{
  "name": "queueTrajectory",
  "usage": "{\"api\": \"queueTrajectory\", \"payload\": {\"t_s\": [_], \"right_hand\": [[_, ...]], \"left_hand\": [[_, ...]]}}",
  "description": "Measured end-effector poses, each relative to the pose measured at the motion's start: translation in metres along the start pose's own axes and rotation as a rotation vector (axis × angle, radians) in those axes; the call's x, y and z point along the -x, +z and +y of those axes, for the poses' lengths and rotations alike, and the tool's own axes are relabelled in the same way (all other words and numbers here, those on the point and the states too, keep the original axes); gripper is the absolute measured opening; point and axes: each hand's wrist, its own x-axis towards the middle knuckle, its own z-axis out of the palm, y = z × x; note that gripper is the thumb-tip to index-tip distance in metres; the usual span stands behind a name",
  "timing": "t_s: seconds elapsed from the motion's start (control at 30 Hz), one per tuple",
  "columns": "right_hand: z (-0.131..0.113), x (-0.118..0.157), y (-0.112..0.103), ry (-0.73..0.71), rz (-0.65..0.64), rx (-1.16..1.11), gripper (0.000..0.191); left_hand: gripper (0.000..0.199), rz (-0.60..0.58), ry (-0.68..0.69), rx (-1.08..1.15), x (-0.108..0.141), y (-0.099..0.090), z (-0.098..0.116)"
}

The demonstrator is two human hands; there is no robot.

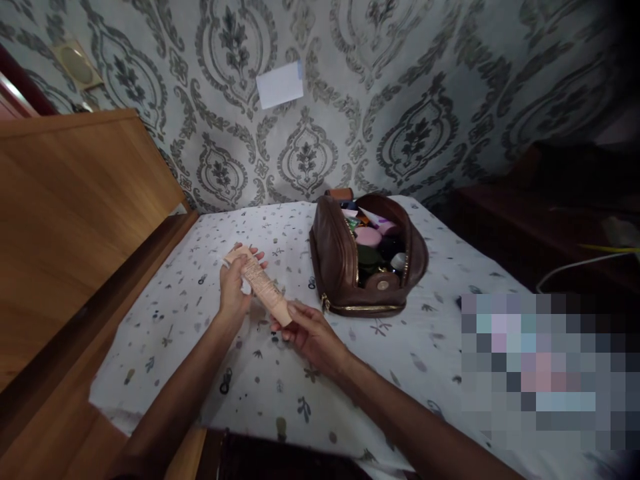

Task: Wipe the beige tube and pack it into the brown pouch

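Both my hands hold a peach-coloured squeeze tube [265,288] above the cloth, its printed side facing up. My left hand [234,283] is closed round the upper left end, thumb on top. At the lower right end, my right hand [314,332] pinches the tube between thumb and fingers. The print is too small to read. Right of my hands stands a brown toiletry bag [336,257], unzipped and wide open. Inside it lie a round pink item [368,237], a dark green item [369,256] and several other things, partly hidden.
A white patterned cloth [200,353] covers the table. Wooden furniture [75,200] rises at the left. A white paper [281,85] is on the patterned wall [340,133] behind. A blurred-out patch [545,367] covers the right side, and a pale cable [565,267] runs above it.
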Motion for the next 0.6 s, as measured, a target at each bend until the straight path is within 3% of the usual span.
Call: {"api": "queueTrajectory", "payload": {"t_s": [0.1, 0.23, 0.47, 0.6], "right_hand": [[0.002, -0.002, 0.001, -0.041, 0.041, 0.003, 0.048], [0.004, -0.004, 0.002, -0.105, 0.068, 0.052, 0.051], [0.002, -0.003, -0.002, -0.149, 0.155, 0.113, 0.057], [0.005, -0.005, -0.002, -0.139, 0.160, 0.123, 0.055]], "left_hand": [[0.053, 0.002, -0.051, -0.078, 0.014, 0.003, -0.005], [0.065, -0.075, -0.073, -0.237, 0.042, 0.000, -0.029], [0.075, -0.489, 0.275, -0.815, 0.074, -0.043, -0.067], [0.068, -0.591, 0.438, -0.988, 0.083, -0.059, -0.067]]}}
